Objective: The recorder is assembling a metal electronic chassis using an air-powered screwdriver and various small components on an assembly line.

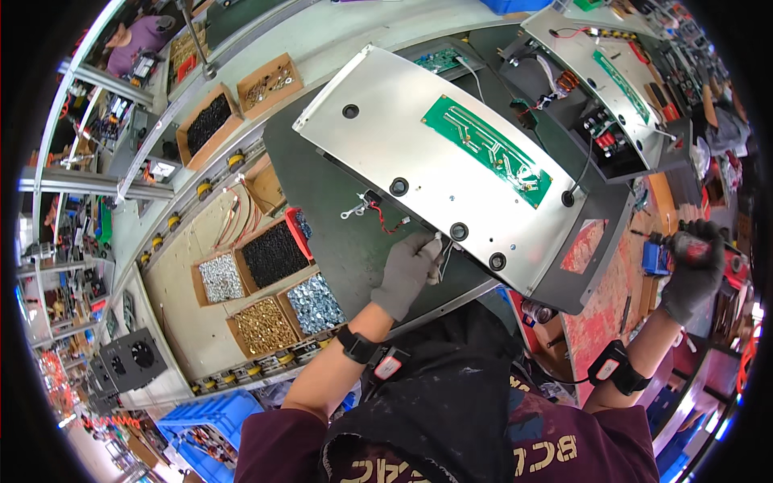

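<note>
A silver sheet-metal panel [374, 129] with black ring grommets and a green circuit board [487, 150] lies tilted over a dark chassis. At its near edge, the gloved fingers of my left hand [409, 270] are pinched together. A thin pale cable [446, 259] shows at those fingertips, though exactly how they grip it is partly hidden. Out to the right, my gloved right hand [695, 270] is wrapped around a red and black power screwdriver [691, 248], its bit pointing left and apart from the panel. A small switch-like part with red wires [374, 205] sits beyond my left hand.
Cardboard boxes of black screws [275, 253], silver screws [220, 278], brass-coloured fasteners [264, 327] and bluish fasteners [315, 304] stand on the left. Another opened unit [616, 88] is at the far right. A blue crate [209, 414] stands lower left. Another person [141, 40] is at the far left.
</note>
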Available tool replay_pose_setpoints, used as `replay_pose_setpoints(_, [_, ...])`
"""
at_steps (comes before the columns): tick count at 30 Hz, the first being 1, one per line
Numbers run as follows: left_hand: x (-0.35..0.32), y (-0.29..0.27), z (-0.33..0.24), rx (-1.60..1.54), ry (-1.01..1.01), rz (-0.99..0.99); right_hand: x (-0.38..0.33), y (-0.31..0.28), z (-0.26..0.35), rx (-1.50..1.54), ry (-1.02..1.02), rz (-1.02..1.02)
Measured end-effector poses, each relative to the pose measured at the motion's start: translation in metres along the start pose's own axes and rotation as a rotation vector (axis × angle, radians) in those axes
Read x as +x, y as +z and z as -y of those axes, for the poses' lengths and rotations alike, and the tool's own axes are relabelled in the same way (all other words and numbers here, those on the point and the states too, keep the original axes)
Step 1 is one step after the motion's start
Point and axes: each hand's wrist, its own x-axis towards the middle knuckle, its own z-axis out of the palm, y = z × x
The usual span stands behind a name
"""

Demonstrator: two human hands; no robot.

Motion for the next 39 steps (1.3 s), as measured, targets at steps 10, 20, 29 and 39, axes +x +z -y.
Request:
replay_pose_setpoints(10, [0.004,0.016,0.004,-0.009,0.255,0.079,0.002,-0.089,-0.165,-0.314,0.376,-0.155])
replay_pose_setpoints(20, [0.025,0.015,0.014,-0.09,0.31,0.023,-0.042,-0.179,-0.273,-1.188,0.314,0.128])
replay_pose_setpoints(29, [-0.038,0.009,-0.026,0.469,0.277,-0.419,-0.046,-0.166,-0.267,-1.821,0.435,0.25])
replay_pose_setpoints(39, [-0.01,0.003,-0.076,0.989,1.211,-0.337,-0.018,-0.063,-0.108,-1.037,-0.124,0.075])
